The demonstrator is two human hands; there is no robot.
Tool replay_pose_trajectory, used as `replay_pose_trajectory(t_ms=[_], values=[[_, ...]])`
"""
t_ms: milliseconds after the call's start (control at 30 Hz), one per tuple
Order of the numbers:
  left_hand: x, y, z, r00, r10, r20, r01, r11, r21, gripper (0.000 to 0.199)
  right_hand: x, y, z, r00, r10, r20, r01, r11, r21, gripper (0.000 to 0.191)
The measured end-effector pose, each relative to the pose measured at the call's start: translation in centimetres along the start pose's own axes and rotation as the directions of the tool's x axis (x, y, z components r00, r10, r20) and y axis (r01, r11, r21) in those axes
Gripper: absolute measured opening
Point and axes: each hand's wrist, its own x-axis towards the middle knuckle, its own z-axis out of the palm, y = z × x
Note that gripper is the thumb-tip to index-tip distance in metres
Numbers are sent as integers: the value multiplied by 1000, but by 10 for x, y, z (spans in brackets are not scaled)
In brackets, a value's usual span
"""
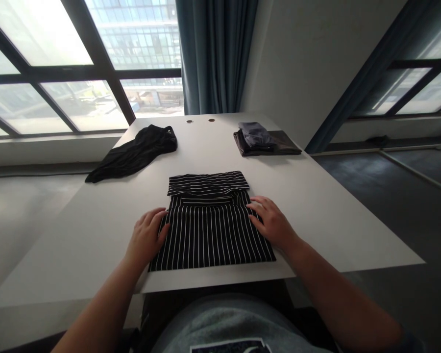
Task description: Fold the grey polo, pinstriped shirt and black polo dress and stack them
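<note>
A black garment with white pinstripes (213,235) lies flat and folded on the white table in front of me. Its far end is turned over into a band whose stripes run crosswise, and a slit like a pocket opening shows just below that band. My left hand (147,235) rests at the garment's left edge, fingers loosely stretched and fingertips touching the cloth. At the right edge lies my right hand (270,223), its fingers spread and their tips on the cloth. Neither hand grips anything.
A crumpled black cloth (137,152) lies at the table's left, one end near its edge. Toward the back right sits a stack of folded dark clothes (259,137). The white table (206,152) has two round holes at its far end, before a blue curtain (216,54) and windows.
</note>
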Motion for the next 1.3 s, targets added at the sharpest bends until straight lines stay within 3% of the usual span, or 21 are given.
replay_pose_trajectory(t_ms=[100,233,333,400,500,633,767,833,933,1133,1300], values=[[-8,11,-5,967,219,132,-215,976,-41,43,-7,-14,-2,971,-164,174,153,986,71,43],[-26,10,-16,886,365,286,-348,931,-111,53,-27,-25,-11,898,-248,363,208,967,147,58],[-45,-4,-26,861,414,296,-393,910,-129,57,-48,-20,-21,864,-308,400,251,949,189,68],[-57,-15,-30,868,424,258,-409,906,-112,49,-63,-11,-25,863,-343,372,289,937,195,66],[-70,-27,-28,895,413,168,-409,910,-60,30,-80,0,-23,897,-352,269,319,934,158,51],[-74,-23,-15,904,414,106,-411,910,-51,40,-86,5,-14,942,-275,194,250,957,145,69],[-64,-9,-9,937,310,160,-303,950,-69,60,-79,3,-9,962,-197,187,161,969,188,75],[-58,-3,-11,930,295,219,-276,954,-114,66,-76,3,-7,965,-192,177,151,964,218,72],[-51,0,-14,904,326,276,-282,941,-188,60,-74,6,-7,966,-185,179,136,957,254,66],[-50,-6,-14,913,337,228,-278,926,-257,43,-74,12,-14,959,-187,213,107,935,338,41],[-57,-5,-27,910,308,278,-213,922,-324,46,-75,8,-31,950,-169,264,43,904,426,29]])
